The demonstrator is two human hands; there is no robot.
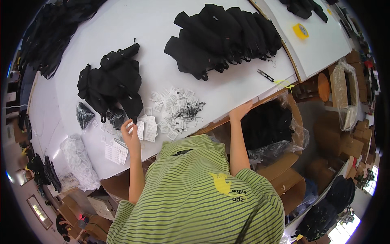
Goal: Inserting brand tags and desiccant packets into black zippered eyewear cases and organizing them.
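My left hand (130, 135) is at the near edge of a loose heap of black fabric pieces (115, 75) with small loops. Its fingers are apart and slightly curled beside the tip of one piece, with printed white paper slips (150, 130) just next to it. My right hand (241, 111) rests over the table's near edge with its fingers stretched out, holding nothing I can see. Below it stands an open carton holding black fabric goods (266, 126) in clear plastic. Between my hands lies a pile of white tags with black strings (185, 110).
A fanned row of black fabric pieces (223, 36) covers the far middle of the white table (150, 24). Thread snips (265, 75) lie at the right, and a yellow tape roll (300, 31) sits on the adjoining table. A plastic-wrapped white bundle (79, 160) is at the left edge.
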